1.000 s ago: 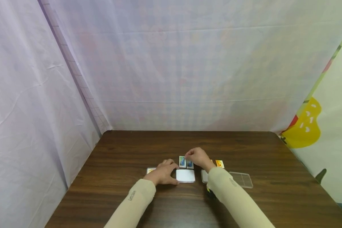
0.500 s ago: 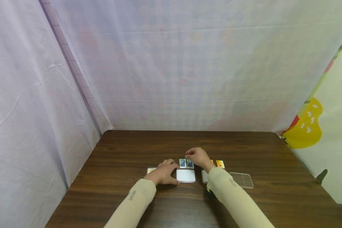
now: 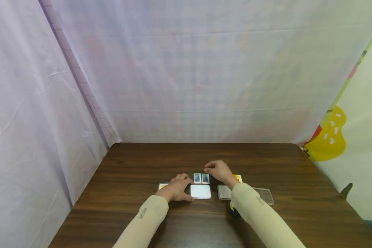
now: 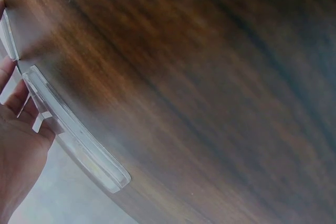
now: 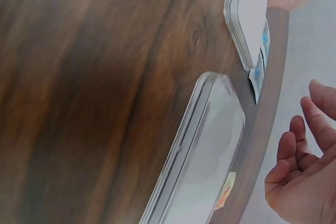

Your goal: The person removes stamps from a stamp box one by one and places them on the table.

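Note:
My left hand (image 3: 179, 188) rests at the left side of a white-topped flat clear case (image 3: 200, 192), fingers and thumb spread around its left end. Two small blue-green picture cards, a left card (image 3: 197, 178) and a right card (image 3: 205, 178), lie side by side just beyond that case. Over the table to the right of the cards hovers my right hand (image 3: 219, 170). In the right wrist view this hand (image 5: 310, 171) holds nothing, its fingers loosely bent. Under the left hand, in the left wrist view, another clear case (image 4: 79, 129) is seen from its edge.
A second flat case (image 3: 224, 192) lies near the right forearm, partly covered by the sleeve. A clear divided tray or lid (image 3: 265, 195) is farther right. An orange-yellow card (image 3: 238, 177) and a dark object with yellow (image 3: 234, 212) show around the sleeve.
My right hand has moved slightly right, away from the two cards, which show more fully. The left card has shifted a little nearer, level with the right one. My left hand stays put.

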Tool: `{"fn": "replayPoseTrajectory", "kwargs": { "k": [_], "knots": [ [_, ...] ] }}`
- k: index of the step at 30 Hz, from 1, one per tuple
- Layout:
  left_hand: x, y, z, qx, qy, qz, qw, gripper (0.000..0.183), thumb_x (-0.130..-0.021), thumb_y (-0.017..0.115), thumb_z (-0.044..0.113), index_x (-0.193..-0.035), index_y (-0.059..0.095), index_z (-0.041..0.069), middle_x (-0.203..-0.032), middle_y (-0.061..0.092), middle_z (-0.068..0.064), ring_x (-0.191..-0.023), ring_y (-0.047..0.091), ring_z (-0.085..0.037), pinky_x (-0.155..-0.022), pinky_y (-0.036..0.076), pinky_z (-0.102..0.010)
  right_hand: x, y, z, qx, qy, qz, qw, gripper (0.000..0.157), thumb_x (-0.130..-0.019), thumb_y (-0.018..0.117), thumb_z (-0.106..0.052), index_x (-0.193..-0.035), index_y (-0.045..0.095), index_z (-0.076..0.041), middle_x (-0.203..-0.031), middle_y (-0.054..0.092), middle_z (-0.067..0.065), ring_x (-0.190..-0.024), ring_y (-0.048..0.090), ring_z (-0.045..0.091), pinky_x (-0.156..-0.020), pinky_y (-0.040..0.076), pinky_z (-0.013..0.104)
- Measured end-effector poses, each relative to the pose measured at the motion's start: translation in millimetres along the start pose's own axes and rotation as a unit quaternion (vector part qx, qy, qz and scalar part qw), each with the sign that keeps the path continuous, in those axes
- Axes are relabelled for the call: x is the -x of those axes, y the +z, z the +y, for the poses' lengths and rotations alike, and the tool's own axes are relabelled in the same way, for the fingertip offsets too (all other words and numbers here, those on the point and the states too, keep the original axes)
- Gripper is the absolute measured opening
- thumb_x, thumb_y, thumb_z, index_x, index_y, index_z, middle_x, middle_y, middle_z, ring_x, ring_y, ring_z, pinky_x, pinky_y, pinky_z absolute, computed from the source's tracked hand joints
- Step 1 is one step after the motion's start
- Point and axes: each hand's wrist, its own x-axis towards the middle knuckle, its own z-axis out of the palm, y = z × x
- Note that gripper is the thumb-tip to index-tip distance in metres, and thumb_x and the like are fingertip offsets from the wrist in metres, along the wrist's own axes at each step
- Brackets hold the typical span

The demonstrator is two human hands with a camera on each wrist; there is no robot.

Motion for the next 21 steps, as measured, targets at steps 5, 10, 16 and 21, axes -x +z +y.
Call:
{"fn": "replayPoseTrajectory", "kwargs": {
  "k": [5,10,16,21],
  "knots": [
    [0.6,-0.2,0.4,0.006,0.000,0.000,1.0000,0.060,-0.082,0.079,0.040,-0.133,0.057,0.016,-0.137,0.045,-0.004,-0.133,0.037,-0.026,-0.112,0.028,-0.045,5,-6.6,7,-0.007,-0.010,0.005,1.000,0.018,-0.090,0.071,-0.017,-0.103,0.074,-0.005,-0.104,0.072,0.008,-0.097,0.064,0.025,-0.086,0.050,0.044],
    [1.6,-0.3,0.4,0.006,0.000,0.001,1.0000,0.059,-0.083,0.079,0.039,-0.133,0.057,0.016,-0.137,0.044,-0.004,-0.133,0.037,-0.025,-0.112,0.029,-0.045,11,-15.8,14,-0.008,-0.016,-0.004,1.000,0.021,-0.092,0.070,-0.020,-0.108,0.074,-0.005,-0.110,0.070,0.008,-0.101,0.064,0.025,-0.088,0.050,0.045],
    [2.4,0.1,0.7,0.004,0.005,0.002,1.0000,0.059,-0.083,0.079,0.039,-0.133,0.057,0.016,-0.137,0.045,-0.004,-0.133,0.037,-0.025,-0.112,0.028,-0.045,25,-30.8,26,-0.020,-0.016,-0.025,0.999,0.029,-0.094,0.068,-0.023,-0.116,0.070,-0.004,-0.112,0.068,0.010,-0.096,0.064,0.024,-0.080,0.053,0.041],
    [1.8,0.0,0.4,-0.003,0.011,0.005,0.9999,0.060,-0.082,0.079,0.039,-0.132,0.057,0.015,-0.136,0.045,-0.005,-0.132,0.038,-0.026,-0.112,0.028,-0.045,36,-46.1,36,-0.003,-0.030,-0.019,0.999,0.031,-0.095,0.067,-0.026,-0.118,0.070,-0.005,-0.118,0.066,0.012,-0.107,0.061,0.029,-0.088,0.050,0.046]
  ]
}}
